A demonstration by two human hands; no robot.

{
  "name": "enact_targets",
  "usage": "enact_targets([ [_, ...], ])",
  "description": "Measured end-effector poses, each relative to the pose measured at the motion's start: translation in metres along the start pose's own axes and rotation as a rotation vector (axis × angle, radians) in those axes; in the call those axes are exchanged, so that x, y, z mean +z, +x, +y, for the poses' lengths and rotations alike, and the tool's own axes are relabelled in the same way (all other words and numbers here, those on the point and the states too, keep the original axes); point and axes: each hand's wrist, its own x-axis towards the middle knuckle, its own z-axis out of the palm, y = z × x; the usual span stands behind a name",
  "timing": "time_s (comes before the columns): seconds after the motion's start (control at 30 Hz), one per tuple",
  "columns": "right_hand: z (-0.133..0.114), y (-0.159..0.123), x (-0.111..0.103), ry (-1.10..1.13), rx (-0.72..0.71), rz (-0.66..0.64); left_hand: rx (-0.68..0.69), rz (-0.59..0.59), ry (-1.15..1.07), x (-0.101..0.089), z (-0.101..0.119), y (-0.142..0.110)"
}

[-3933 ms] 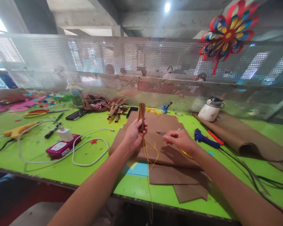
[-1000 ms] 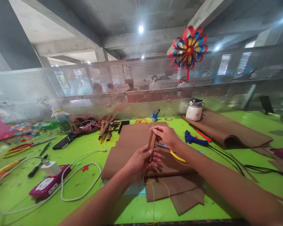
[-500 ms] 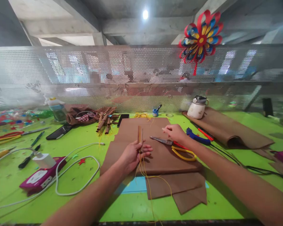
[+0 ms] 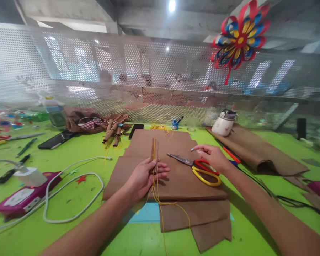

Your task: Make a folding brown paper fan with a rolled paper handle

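Left hand [image 4: 142, 176] holds strip [image 4: 153, 148]; blue jar [image 4: 175, 125] holds stick [image 4: 180, 119].

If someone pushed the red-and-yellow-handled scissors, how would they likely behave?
The scissors would probably slide rather than roll, since they lie flat on the brown paper. They are likely stiff, as the blades look metal. A push at one end might swivel them, given their long shape.
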Motion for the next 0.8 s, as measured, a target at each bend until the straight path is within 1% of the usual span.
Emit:
enact_targets([
  [0.1,-0.014,-0.003,-0.001,0.188,0.021,0.052,0.019,-0.005,0.013,-0.001,0.001,0.000],
  [0.17,-0.021,-0.005,0.000,0.200,0.015,0.104,0.023,-0.009,0.015,-0.001,0.001,0.000],
  [0.23,-0.024,-0.006,0.001,0.180,0.023,0.181,0.024,-0.023,0.017,-0.001,0.001,0.000],
  [0.3,-0.021,-0.005,0.001,0.170,0.044,0.259,0.024,-0.040,0.025,-0.001,0.001,-0.001],
  [0.37,-0.015,-0.003,0.000,0.161,0.064,0.279,0.017,-0.053,0.038,0.000,0.001,-0.001],
  [0.43,-0.009,0.000,-0.002,0.148,0.068,0.232,0.010,-0.053,0.050,0.001,0.000,-0.002],
  [0.5,-0.003,0.003,-0.007,0.132,0.048,0.152,0.006,-0.046,0.058,0.002,0.000,-0.002],
  [0.53,0.000,0.004,-0.010,0.073,0.029,0.108,0.007,-0.044,0.060,0.002,0.001,-0.003],
  [0.67,0.009,0.005,-0.017,-0.317,-0.004,-0.068,0.011,-0.050,0.068,0.001,0.000,-0.002],
  [0.7,0.011,0.005,-0.018,-0.365,-0.003,-0.104,0.013,-0.052,0.071,0.001,0.000,-0.002],
  [0.8,0.015,0.003,-0.015,-0.351,-0.016,-0.173,0.027,-0.053,0.078,-0.001,0.000,-0.003],
])
